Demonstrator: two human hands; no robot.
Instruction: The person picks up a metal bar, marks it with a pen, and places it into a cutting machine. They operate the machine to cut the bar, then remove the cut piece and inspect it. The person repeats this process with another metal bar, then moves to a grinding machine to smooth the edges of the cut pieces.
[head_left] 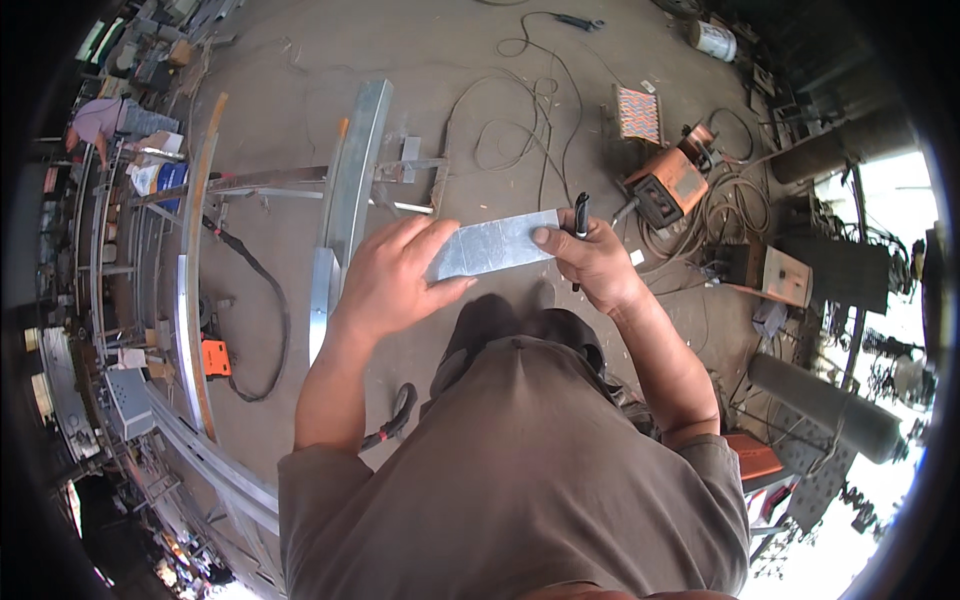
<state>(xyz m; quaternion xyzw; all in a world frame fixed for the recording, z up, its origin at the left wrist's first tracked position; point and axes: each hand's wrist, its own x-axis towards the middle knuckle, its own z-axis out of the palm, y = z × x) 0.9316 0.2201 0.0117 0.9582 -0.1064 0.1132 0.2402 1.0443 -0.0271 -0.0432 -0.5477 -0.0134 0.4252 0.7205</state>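
Concrete workshop floor (300,60) below, strewn with cables and steel rails. Flat grey metal strip (495,245) held level in mid-air, left hand (395,280) fingers wrapped over its left end, right hand (590,260) pinching the right end plus a black marker (581,215). No marked line visible on the strip yet; marking seemingly still ahead.

A metal workshop, open to daylight on one side.
Steel channels (352,180) and curved rails (190,300) are lying across a bare concrete floor (300,60), cables (520,120) are trailing to an orange welder (668,185), and what may be scrap is piling up along the blurred edges, where another person (100,120) is bending over.
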